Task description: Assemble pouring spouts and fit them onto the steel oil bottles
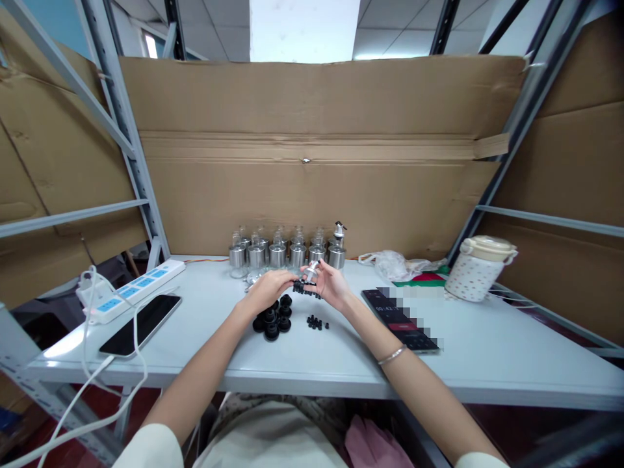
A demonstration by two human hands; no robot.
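Nearside of the bottle row (277, 253), opp. its right half, a silvery fitting (311, 272) is pinched in the R. hand (330, 286), palm turned inward, fingers bent, arm slanting in from the right. L. hand (272, 288), back up and fingers curled, reaches in from the left, tips near the fitting; can't tell if it has hold of anything. Blk. caps (272, 330) clustered nearside of the row's left half, w/ small blk. parts (316, 322) nearside of its right half.

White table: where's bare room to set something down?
Bare: front right, between right phone, canister and front table edge; between left phone and left forearm. Crowded: centre, with bottles, black caps and small black parts near left hand and right hand.
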